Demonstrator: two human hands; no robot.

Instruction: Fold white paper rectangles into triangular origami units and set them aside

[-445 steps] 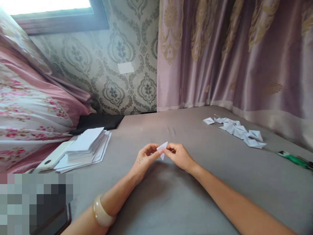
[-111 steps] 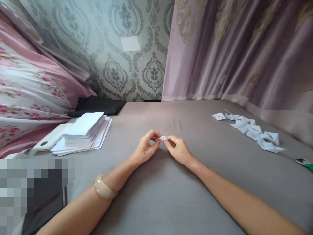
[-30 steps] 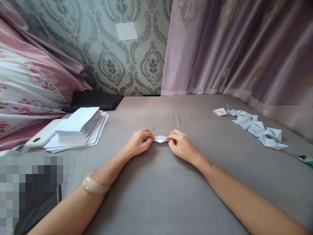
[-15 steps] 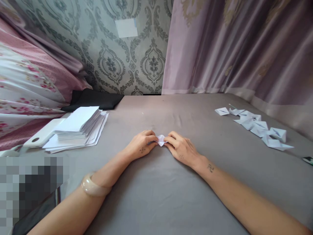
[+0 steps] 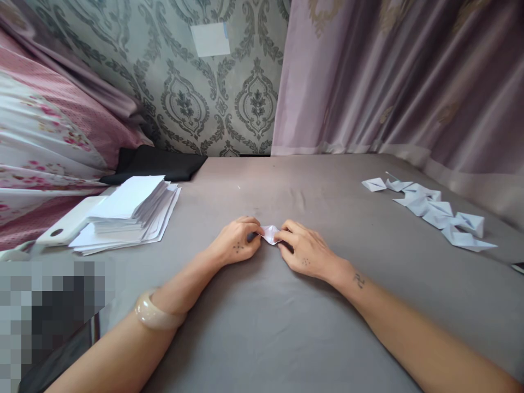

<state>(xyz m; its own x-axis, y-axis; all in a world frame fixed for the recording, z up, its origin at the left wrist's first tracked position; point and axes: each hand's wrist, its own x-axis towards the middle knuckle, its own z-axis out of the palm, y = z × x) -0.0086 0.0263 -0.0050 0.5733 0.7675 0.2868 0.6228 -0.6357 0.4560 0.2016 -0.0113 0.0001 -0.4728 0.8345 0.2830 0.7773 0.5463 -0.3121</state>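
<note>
Looking down from the head camera, we see our two arms reaching in from the sides, so our hands come close together. Our left hand (image 5: 237, 241) has its back up and its fingers bent. Its thumb and first finger pinch the left end of a small folded paper (image 5: 269, 234). Our right hand (image 5: 306, 250) has its back up too, but its fingers are a bit straighter. Its thumb and first finger hold the right end, with a little gap showing between them behind the tips. So the small folded paper sits right between our fingertips. We can't tell if it touches the gray cloth (image 5: 270, 327) under our fingers. Behind our left fingers, a shiny bangle (image 5: 155, 314) goes around our arm. Well to the left of our fingers is a pile of white paper (image 5: 125, 202), with the top sheets sitting a bit crooked. Far to the right of our fingers lies a bunch of folded white pieces (image 5: 438, 213). Past our fingertips stands a patterned wall (image 5: 184, 103), with a purple curtain (image 5: 327, 82) to its right.
</note>
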